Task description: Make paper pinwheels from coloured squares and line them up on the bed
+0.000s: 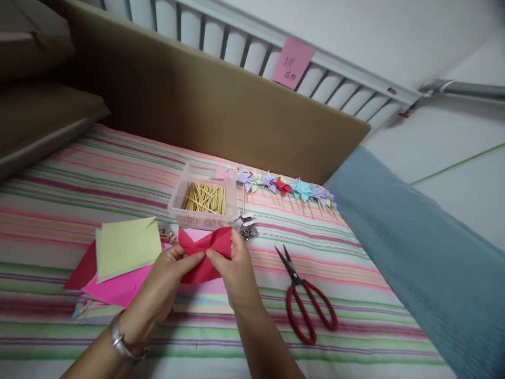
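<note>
A sheet of red paper (199, 273), partly folded, is held up between my two hands above the striped cloth. My left hand (169, 271) grips its left side, thumb pressed near the middle. On the other side, my right hand (232, 263) pinches the paper, its thumb meeting the left one at the centre. Behind the red sheet, pink paper shows in part. Left of my left hand lies a stack of coloured paper squares, with a pale yellow sheet (128, 247) on top and a bright pink sheet (118, 284) below.
Red-handled scissors (302, 297) lie slightly open on the striped cloth (355, 316) to the right. A clear plastic box (201, 218) holds short wooden sticks (205, 198). Small metal pins (248, 232) sit beside it. Several paper pinwheels (302, 189) line the brown board (221, 116).
</note>
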A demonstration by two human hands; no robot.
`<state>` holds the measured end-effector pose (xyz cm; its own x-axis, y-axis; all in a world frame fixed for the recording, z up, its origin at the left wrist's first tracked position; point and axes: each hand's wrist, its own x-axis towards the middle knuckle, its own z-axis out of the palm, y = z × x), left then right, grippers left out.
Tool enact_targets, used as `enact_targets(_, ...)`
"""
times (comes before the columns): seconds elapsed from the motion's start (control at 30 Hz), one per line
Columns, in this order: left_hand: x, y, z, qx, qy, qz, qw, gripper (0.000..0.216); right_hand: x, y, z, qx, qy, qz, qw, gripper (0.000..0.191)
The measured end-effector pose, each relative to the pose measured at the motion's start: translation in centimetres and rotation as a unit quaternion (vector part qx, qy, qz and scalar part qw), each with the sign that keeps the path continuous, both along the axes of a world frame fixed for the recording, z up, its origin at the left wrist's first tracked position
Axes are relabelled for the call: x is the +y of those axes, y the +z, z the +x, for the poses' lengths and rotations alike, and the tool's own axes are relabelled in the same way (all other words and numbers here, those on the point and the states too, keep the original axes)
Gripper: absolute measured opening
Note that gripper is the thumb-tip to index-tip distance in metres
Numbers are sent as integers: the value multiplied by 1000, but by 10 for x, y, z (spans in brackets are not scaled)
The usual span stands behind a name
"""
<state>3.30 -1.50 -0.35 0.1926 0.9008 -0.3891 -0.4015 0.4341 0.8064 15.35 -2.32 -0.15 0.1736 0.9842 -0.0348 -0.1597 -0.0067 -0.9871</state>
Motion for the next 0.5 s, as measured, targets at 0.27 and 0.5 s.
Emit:
enact_targets(0.27, 6, 3, -10, 11, 36, -22, 999, 14, 0, -3, -1, -14, 6, -31, 999, 58)
enact_targets(0.5, 14, 6, -28, 28, 52, -14, 998, 12, -2, -3, 0, -158, -11, 38, 987, 43)
